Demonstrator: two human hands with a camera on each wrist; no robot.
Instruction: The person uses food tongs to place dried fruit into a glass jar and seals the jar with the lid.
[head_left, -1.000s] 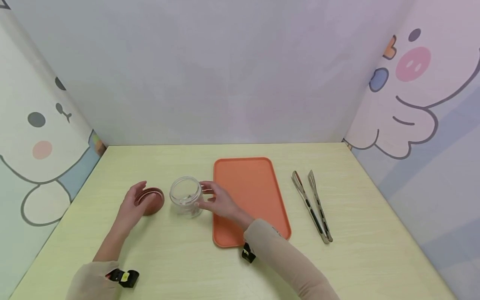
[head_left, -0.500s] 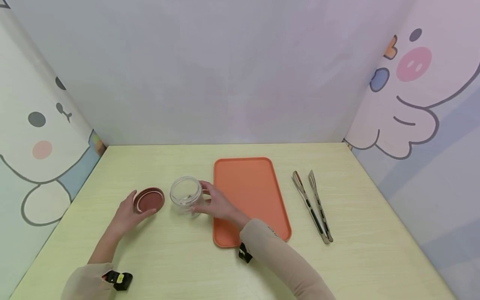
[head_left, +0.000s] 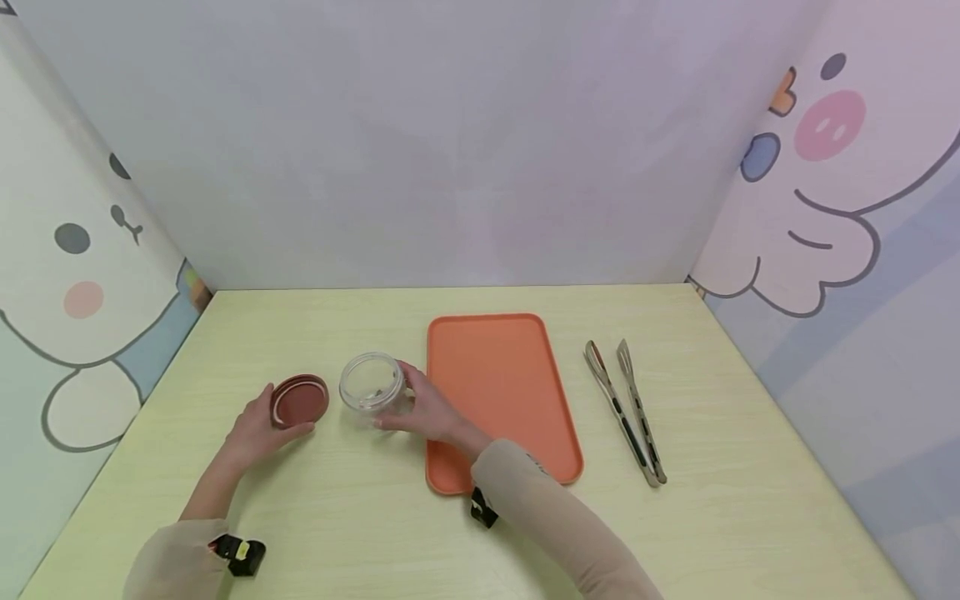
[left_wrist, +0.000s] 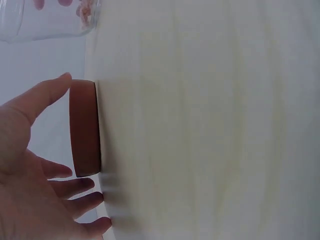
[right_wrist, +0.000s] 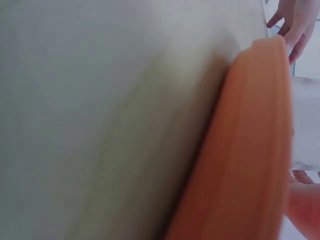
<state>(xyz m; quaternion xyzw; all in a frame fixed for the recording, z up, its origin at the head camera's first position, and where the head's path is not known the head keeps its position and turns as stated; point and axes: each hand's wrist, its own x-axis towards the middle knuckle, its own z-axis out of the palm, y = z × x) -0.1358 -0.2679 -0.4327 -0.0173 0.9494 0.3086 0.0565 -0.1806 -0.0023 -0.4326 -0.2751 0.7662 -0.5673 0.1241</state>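
Gripping 1 brown lid (head_left: 302, 404) in your left hand (head_left: 257, 431), you hold 1 clear jar (head_left: 372, 398) with your right hand (head_left: 429, 411).

The jar (head_left: 372, 390) looks clear, smooth and glossy; whether it is glass or plastic cannot be told. The lid (head_left: 300, 404) appears smooth, fairly matt plastic. The tray (head_left: 495, 367) is smooth plastic with a soft, satin look. The tongs (head_left: 619, 414) are shiny metal with dark inlays of unclear material. The tabletop (head_left: 337, 525) has a wood-grain finish, smooth and low in gloss. The sleeves (head_left: 562, 517) are matt cloth, and the backdrop (head_left: 450, 167) looks matt and smooth.
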